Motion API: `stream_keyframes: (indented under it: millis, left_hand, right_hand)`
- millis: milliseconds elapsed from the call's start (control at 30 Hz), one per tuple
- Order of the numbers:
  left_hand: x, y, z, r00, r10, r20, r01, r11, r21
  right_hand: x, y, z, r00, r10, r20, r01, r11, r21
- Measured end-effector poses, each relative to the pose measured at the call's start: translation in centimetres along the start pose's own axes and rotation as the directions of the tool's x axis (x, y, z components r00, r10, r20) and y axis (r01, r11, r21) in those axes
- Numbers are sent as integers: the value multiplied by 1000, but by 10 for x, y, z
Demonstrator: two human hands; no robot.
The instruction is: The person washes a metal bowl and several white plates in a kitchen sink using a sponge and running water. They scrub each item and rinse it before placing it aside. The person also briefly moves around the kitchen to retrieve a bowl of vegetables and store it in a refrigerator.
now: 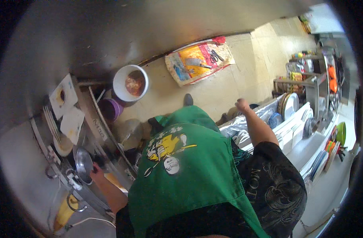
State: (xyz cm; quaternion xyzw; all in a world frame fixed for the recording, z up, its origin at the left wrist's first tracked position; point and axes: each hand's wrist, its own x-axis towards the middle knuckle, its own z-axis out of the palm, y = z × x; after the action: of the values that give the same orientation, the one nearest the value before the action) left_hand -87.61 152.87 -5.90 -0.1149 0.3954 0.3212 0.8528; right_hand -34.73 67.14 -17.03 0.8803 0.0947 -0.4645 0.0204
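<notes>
At the left, my left hand grips the rim of a shiny round metal bowl, which is tilted over the edge of a metal counter. Close by on the counter lie white square plates with food stains and a round, cream-coloured plate. My right hand is out to the right, above the floor beside a shelf of dishes. Its fingers look curled, and nothing shows in them.
A white bucket with reddish food scraps and a purple bucket stand ahead. On the floor, a flattened printed sack bears a cleaver and black-handled scissors. Stacked plates fill the right shelf.
</notes>
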Motion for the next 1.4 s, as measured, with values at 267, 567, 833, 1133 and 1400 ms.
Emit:
stream_keyframes:
  millis: [267,567,833,1133,1400]
  left_hand:
    - [38,-129,24,937,190,292,177,-982,72]
    - [263,-501,58,551,-833,-49,-833,-545,-97]
    - [176,-897,171,719,-694,30,-638,-643,423]
    - [130,-1086,99,720,-657,-225,-680,-602,-419]
    - [212,-1268,97,340,-819,-463,-825,-23,-564]
  right_hand:
    - [-44,77,-49,846,452,-281,-164,723,671]
    - [-112,95,91,727,680,95,-242,124,962]
    - [-92,175,271,695,604,391,3,-546,838]
    - [-66,361,295,475,876,-79,-527,356,772]
    - [-32,555,84,517,852,-89,-125,177,976]
